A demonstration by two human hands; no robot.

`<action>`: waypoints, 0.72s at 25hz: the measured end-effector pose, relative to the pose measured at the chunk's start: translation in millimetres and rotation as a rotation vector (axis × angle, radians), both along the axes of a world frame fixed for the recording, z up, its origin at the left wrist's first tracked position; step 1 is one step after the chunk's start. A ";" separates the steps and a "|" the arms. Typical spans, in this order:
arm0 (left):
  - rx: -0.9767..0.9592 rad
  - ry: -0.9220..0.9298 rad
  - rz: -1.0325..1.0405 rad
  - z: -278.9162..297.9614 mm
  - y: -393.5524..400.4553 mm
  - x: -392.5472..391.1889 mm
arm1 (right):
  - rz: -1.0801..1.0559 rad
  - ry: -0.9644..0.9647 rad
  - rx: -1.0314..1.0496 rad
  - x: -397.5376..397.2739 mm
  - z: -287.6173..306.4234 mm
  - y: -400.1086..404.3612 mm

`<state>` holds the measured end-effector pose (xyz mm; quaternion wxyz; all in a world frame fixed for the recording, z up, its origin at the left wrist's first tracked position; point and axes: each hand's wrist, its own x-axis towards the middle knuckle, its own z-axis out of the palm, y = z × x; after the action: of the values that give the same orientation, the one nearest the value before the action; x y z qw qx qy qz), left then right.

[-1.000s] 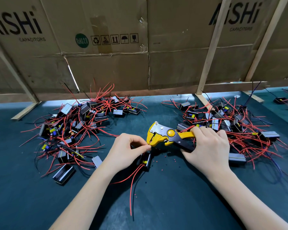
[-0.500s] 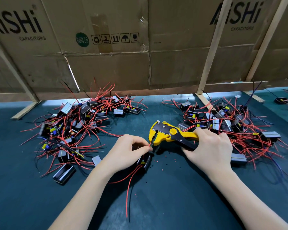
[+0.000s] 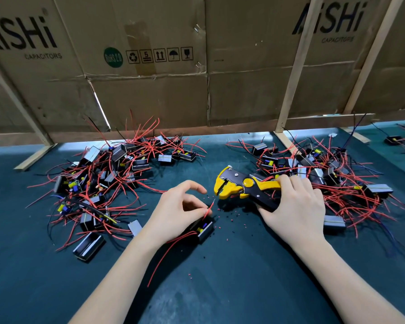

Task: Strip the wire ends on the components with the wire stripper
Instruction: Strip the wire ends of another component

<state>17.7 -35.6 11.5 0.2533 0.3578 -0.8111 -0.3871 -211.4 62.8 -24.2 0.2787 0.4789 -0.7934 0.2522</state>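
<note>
Yellow-black wire stripper (image 3: 241,185) lies tilted, jaws open leftward. Just left, black component (image 3: 202,230) on the mat; its red wire (image 3: 209,206) angled up, tip bared

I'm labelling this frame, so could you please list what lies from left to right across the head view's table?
Left pile of components → left hand pinching a red wire → wire stripper → right hand → right pile of components.

Two bare forearms and hands (no sleeves, gloves or jewellery visible).
</note>
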 end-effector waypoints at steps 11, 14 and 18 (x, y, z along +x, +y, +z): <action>0.112 0.055 0.062 0.8 1.8 -1.6 | 0.085 0.082 0.008 8.8 0.2 -2.0; 0.144 0.080 0.072 -0.6 2.1 -2.9 | 0.093 0.094 -0.003 8.9 1.3 -1.3; 0.157 0.098 0.089 -2.7 2.7 -4.3 | 0.079 0.114 -0.004 9.8 1.6 -1.0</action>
<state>13.4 -32.9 8.8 0.2809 0.3930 -0.7482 -0.4549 -201.6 61.8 -22.6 0.3140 0.5228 -0.7563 0.2369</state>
